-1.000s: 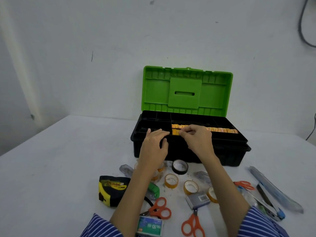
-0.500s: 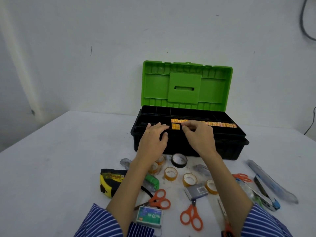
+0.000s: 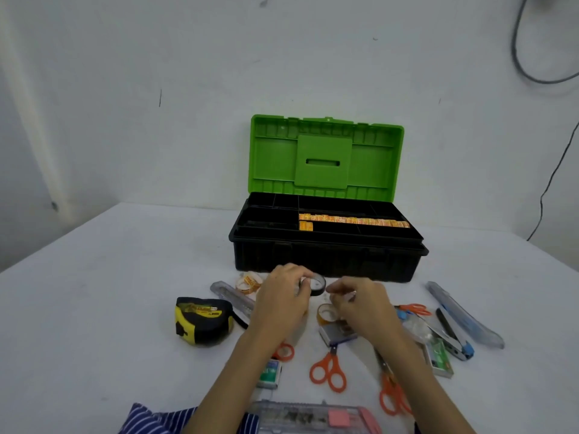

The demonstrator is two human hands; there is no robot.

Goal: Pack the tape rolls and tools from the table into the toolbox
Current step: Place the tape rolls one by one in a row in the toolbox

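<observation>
**Picking up the black tape roll**

The black tape roll (image 3: 316, 285) is small and round, with a shiny side and a hole in the middle. It sits just in front of the toolbox (image 3: 326, 261), tipped up a bit. The left hand (image 3: 282, 303) has its fingers curled on the roll and pinches it. The right hand (image 3: 360, 303) is just beside the roll. Its fingers are bent, but I cannot tell if it holds anything.

This looks like the grab step. Next, the roll needs to go up and over the front wall of the toolbox and into a free slot.

The toolbox is black with its green lid (image 3: 326, 158) standing open. Orange tape rolls (image 3: 354, 221) already lie in a row inside it.

In front of the toolbox more things wait: clear tape rolls (image 3: 249, 282), a yellow tape measure (image 3: 202, 319) off to the left, orange scissors (image 3: 329, 369), and a blue cutter (image 3: 463, 313) to the right.
</observation>
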